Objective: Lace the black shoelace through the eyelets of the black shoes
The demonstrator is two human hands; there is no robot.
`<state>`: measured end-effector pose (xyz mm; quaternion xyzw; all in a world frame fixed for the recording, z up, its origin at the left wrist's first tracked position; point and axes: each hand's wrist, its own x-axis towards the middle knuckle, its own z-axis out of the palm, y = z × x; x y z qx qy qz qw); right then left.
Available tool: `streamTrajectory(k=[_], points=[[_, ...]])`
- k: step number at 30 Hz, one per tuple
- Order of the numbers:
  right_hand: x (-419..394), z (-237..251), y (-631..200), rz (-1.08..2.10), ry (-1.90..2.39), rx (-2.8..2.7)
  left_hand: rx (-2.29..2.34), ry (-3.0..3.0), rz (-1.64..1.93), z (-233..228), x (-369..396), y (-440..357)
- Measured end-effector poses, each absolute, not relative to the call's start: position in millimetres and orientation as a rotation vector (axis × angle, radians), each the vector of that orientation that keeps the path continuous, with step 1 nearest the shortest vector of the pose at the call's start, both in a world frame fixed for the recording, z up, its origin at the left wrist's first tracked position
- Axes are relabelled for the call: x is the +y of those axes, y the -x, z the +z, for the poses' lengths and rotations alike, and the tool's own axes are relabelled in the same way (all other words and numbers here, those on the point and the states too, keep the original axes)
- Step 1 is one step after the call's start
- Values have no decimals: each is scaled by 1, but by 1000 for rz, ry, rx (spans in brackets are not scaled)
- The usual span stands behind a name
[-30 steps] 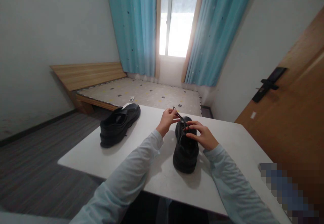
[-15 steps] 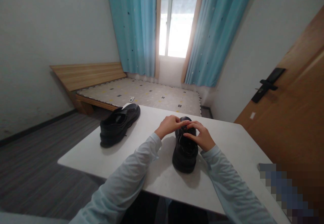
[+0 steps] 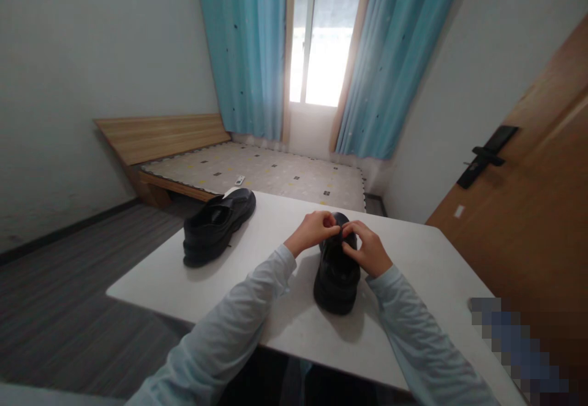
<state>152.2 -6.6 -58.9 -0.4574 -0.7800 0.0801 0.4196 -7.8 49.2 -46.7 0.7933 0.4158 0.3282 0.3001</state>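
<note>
**Both hands pinched together over the near shoe**

Head view: the left hand [image 3: 313,231] and right hand [image 3: 366,248] meet fingertip to fingertip over the front of a black shoe [image 3: 337,271] standing near the middle of the white table [image 3: 413,271]. Both are curled narrow, pinching at its lacing; the lace itself is too small to make out. A 2nd black shoe [image 3: 215,225] lies well apart near the table's far left corner.

Pale blue, prob. cotton, long sleeves [image 3: 239,326]
</note>
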Motion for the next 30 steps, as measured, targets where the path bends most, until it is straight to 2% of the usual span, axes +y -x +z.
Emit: streamTrajectory(k=[4,13,25,30], points=[[-6,-61,-152,246,1153,-1881,1154,-2088,1010,-45,47,7],[-4,-63,-152,330,1193,-1807,1009,-2091,896,-43,40,4],[-2,-69,-148,561,1122,-1567,923,-2031,1192,-40,41,4],[-3,-64,-149,558,1115,-1491,835,-2122,1249,-42,37,2]])
